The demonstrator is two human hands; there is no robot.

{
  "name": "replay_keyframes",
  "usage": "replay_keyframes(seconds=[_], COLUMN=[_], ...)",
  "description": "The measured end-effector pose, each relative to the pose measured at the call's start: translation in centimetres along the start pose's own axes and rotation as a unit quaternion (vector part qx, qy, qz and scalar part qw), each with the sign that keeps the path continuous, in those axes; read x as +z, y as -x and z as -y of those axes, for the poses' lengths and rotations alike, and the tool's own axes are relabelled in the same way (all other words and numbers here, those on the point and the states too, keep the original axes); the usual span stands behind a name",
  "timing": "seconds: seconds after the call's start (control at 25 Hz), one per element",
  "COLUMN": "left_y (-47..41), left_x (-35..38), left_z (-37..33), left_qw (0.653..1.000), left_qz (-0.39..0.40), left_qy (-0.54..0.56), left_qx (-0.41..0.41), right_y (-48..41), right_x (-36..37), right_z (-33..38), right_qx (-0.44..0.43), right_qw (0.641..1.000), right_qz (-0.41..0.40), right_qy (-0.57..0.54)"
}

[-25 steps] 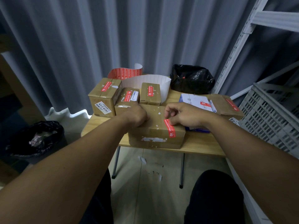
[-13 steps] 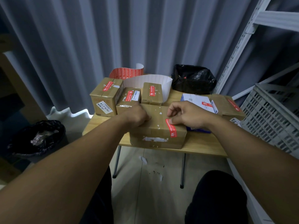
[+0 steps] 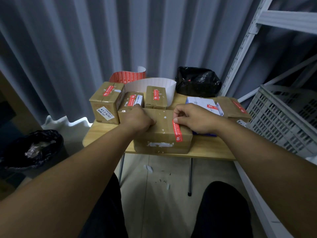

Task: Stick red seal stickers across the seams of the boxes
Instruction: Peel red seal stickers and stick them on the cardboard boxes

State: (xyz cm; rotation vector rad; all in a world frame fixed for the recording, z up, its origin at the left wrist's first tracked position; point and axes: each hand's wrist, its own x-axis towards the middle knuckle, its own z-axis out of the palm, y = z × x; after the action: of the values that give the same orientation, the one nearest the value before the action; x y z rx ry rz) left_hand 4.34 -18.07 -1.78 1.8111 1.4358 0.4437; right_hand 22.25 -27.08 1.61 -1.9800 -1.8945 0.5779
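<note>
While the left hand [image 3: 137,119] rests on the left end of the large cardboard box [image 3: 161,134], its fingers are curled into a fist with nothing seen inside it. The box sits at the front edge of the wooden table [image 3: 211,149], its long side facing the person.

A red seal sticker [image 3: 177,130] runs across the right part of the box's top, folds over the front edge and ends on the front face. The right hand [image 3: 193,117] is at the sticker's far end. Its thumb lies on that end and the other fingers are curled in just beyond it. From this angle it cannot be told whether the hand pinches the end or only presses it flat.

Behind the large box stand three smaller brown boxes, each with a red sticker on top: a tall box [image 3: 104,103] at the left, a low box [image 3: 129,103] beside it, and a third box [image 3: 155,97]. To the right lie a white and blue box [image 3: 200,103] and a flat brown box [image 3: 235,109], both also stickered.

A red sticker strip [image 3: 127,77] and its white backing paper [image 3: 151,83] curl up at the back of the table beside a black bag [image 3: 197,81]. A grey crate [image 3: 283,121] sits at the right, and a black-lined bin [image 3: 34,148] stands on the floor at the left.
</note>
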Motion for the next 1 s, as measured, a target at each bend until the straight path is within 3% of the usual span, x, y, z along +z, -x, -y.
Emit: replay_keyframes(seconds=[0.16, 0.32, 0.44, 0.76, 1.0], left_y=[1.3, 3.0, 3.6, 2.6, 2.0], left_x=[0.3, 1.0, 1.0, 1.7, 2.0], left_z=[-0.6, -1.2, -1.1, 0.3, 1.2], left_qw=[0.982, 0.984, 0.976, 0.956, 0.954], left_qz=[-0.109, -0.010, 0.042, -0.016, -0.011], left_qy=[-0.125, -0.065, -0.093, -0.183, -0.168], left_qx=[0.092, 0.164, 0.194, 0.230, 0.249], right_y=[0.6, 1.5, 2.3, 4.0, 4.5], right_x=[-0.7, -1.0, -0.9, -0.9, -0.9], right_z=[0.4, 1.2, 1.7, 3.2, 4.0], right_qx=[0.009, 0.011, 0.008, 0.017, 0.020], right_qw=[1.000, 0.999, 0.997, 0.989, 0.988], right_qz=[0.011, 0.009, 0.008, 0.065, 0.081], right_qy=[0.020, 0.034, 0.076, 0.131, 0.130])
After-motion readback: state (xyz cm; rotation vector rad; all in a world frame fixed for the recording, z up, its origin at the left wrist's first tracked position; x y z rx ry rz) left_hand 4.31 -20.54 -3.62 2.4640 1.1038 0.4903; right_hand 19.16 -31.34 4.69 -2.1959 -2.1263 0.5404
